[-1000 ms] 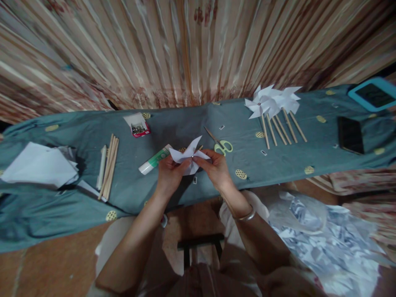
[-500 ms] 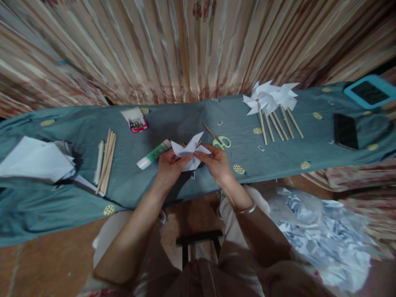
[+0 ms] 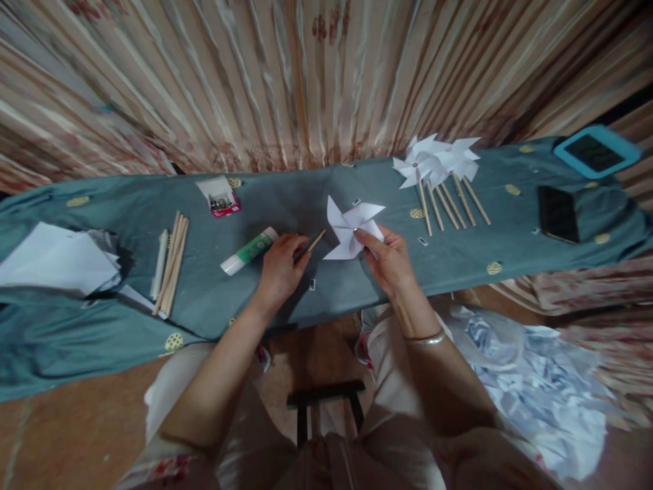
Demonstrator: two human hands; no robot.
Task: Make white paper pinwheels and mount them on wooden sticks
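My right hand (image 3: 390, 262) pinches a white paper pinwheel (image 3: 352, 228) near its centre, thumb on top. To its left, my left hand (image 3: 283, 269) has its fingers closed round a thin wooden stick (image 3: 317, 240), whose tip points up and right, apart from the pinwheel. A green and white glue stick (image 3: 249, 250) lies just left of my left hand. The scissors are hidden, apparently behind the pinwheel and my right hand.
Finished pinwheels on sticks (image 3: 441, 163) lie at the right, near a black phone (image 3: 558, 214) and a blue-framed device (image 3: 596, 151). Leftward are an open box of pins (image 3: 223, 203), wooden sticks (image 3: 173, 265) and white paper sheets (image 3: 56, 258). A bag of paper scraps (image 3: 541, 388) sits below right.
My hands have moved apart. The pinwheel has shifted right with my right hand, and a stick now shows in my left hand. The camera view has shifted slightly.
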